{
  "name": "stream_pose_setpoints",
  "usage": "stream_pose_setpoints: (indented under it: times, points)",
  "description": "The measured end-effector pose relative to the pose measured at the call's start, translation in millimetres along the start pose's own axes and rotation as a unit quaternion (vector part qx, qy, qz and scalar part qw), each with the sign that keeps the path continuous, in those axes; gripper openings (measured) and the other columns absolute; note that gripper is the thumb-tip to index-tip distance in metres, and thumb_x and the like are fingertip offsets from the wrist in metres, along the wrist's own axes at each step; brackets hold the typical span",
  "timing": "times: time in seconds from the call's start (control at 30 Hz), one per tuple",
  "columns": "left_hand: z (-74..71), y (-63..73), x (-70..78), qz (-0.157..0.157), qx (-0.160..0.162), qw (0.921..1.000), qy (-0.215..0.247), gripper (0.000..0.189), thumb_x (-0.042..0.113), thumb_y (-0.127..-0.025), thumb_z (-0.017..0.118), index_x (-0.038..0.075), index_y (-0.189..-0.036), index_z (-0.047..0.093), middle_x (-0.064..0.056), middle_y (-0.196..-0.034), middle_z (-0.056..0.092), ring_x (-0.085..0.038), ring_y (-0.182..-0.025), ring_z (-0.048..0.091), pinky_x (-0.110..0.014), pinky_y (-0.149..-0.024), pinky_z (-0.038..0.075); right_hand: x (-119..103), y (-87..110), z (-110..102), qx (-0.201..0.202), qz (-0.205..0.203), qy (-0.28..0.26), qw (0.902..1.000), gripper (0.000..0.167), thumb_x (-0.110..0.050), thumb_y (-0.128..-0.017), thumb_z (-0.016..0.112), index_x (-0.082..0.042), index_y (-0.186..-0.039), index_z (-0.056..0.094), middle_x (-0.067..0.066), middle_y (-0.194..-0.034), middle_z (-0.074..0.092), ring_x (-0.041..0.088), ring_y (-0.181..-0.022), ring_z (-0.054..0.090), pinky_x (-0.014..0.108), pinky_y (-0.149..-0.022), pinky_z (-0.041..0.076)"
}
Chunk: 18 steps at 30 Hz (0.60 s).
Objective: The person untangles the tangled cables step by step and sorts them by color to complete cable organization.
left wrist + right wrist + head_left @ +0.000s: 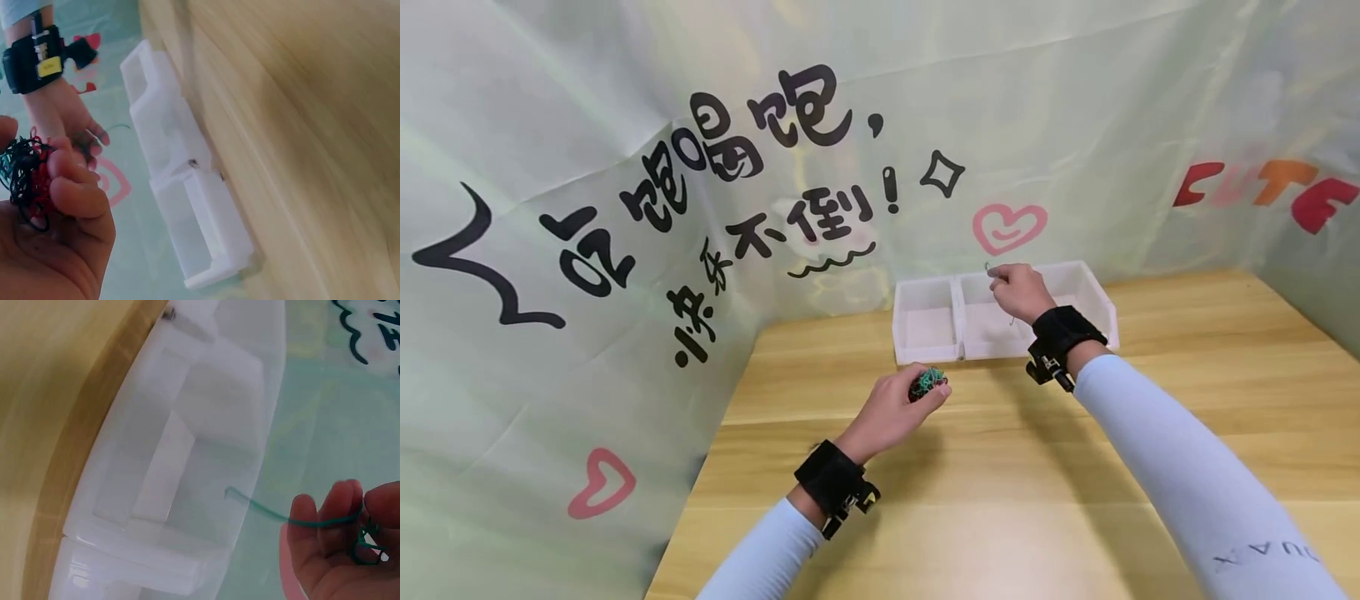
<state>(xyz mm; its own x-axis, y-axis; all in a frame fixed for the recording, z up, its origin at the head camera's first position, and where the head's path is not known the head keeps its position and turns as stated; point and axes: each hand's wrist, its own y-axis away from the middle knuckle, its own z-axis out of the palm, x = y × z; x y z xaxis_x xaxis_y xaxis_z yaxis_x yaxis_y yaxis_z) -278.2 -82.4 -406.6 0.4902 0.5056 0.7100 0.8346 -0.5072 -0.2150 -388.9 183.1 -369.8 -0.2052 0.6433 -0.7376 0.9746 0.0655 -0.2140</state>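
My left hand [886, 414] holds a tangled bunch of thin strands [26, 178], green, black and red, in its curled fingers, left of and in front of a white plastic bin [1000, 350]. Over the bin's wider section, my right hand [1021, 292] pinches a thin green strand [269, 514] between thumb and fingers. One end of the strand sticks out past the fingertips above the bin in the right wrist view. A small loop of it shows by the palm.
The bin stands at the back of the wooden table [1022, 500], with a divider [958, 321] between its sections. Close behind it hangs a pale green fabric wall [1075, 125] with printed lettering and hearts. More fabric closes off the left and right sides.
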Motion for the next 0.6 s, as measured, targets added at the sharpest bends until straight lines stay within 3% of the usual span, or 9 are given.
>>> stream_pose_setpoints:
  times: [0.07, 0.17, 0.27, 0.33, 0.4, 0.6]
  points:
    - [0.8, -0.9, -2.0, -0.003, 0.006, 0.9999, 0.011, 0.033, 0.051, -0.099, 0.06, 0.021, -0.111, 0.064, 0.003, -0.087, 0.06, -0.011, -0.072, 0.054, -0.027, -0.061, 0.046, 1.8, -5.0, 3.3, -0.002, 0.003, 0.01, 0.9999, 0.042, -0.006, -0.102, 0.039, 0.012, -0.138, 0.053, 0.032, -0.13, 0.058, 0.038, -0.09, 0.052, 0.043, -0.077, 0.039]
    - [2.5, -3.5, -1.4, 0.002, 0.013, 0.9997, 0.023, 0.033, 0.051, -0.098, 0.063, 0.021, -0.111, 0.063, 0.003, -0.087, 0.061, -0.012, -0.073, 0.055, -0.028, -0.061, 0.047, 5.0, -7.8, 3.8, -0.044, 0.022, 0.031, 0.9983, 0.052, -0.009, -0.1, 0.04, 0.014, -0.147, 0.039, 0.036, -0.138, 0.05, 0.046, -0.112, 0.053, 0.05, -0.091, 0.043]
    - [5.0, -5.0, 0.6, 0.004, 0.012, 0.9994, 0.031, 0.032, 0.049, -0.097, 0.064, 0.02, -0.111, 0.064, 0.004, -0.087, 0.061, -0.011, -0.074, 0.056, -0.028, -0.062, 0.048, 8.0, -7.1, 2.9, -0.095, 0.036, 0.048, 0.9936, 0.067, -0.013, -0.097, 0.042, 0.013, -0.154, 0.018, 0.038, -0.152, 0.03, 0.051, -0.138, 0.033, 0.057, -0.109, 0.032]
    - [6.7, -5.5, 0.5, 0.0, 0.011, 0.9993, 0.036, 0.031, 0.047, -0.097, 0.066, 0.019, -0.111, 0.064, 0.004, -0.088, 0.061, -0.011, -0.074, 0.056, -0.028, -0.062, 0.048, 9.6, -4.7, 1.7, -0.105, 0.036, 0.045, 0.9928, 0.072, -0.013, -0.097, 0.042, 0.011, -0.156, 0.01, 0.036, -0.157, 0.019, 0.051, -0.144, 0.021, 0.059, -0.113, 0.025]
    - [7.8, -6.0, -0.4, -0.007, 0.013, 0.9992, 0.038, 0.031, 0.046, -0.096, 0.067, 0.019, -0.111, 0.063, 0.004, -0.089, 0.062, -0.01, -0.075, 0.058, -0.027, -0.063, 0.049, 10.0, -1.6, 0.4, -0.09, 0.029, 0.027, 0.9952, 0.07, -0.013, -0.097, 0.043, 0.01, -0.156, 0.013, 0.034, -0.158, 0.019, 0.05, -0.143, 0.022, 0.058, -0.11, 0.027]
    - [6.4, -9.5, -2.3, -0.016, 0.027, 0.9985, 0.044, 0.031, 0.043, -0.094, 0.071, 0.019, -0.111, 0.06, 0.002, -0.092, 0.063, -0.011, -0.078, 0.062, -0.029, -0.065, 0.053, 7.6, 10.2, -4.5, -0.059, 0.008, -0.008, 0.9982, 0.052, -0.016, -0.102, 0.044, 0.005, -0.149, 0.041, 0.028, -0.15, 0.042, 0.046, -0.135, 0.041, 0.054, -0.101, 0.04]
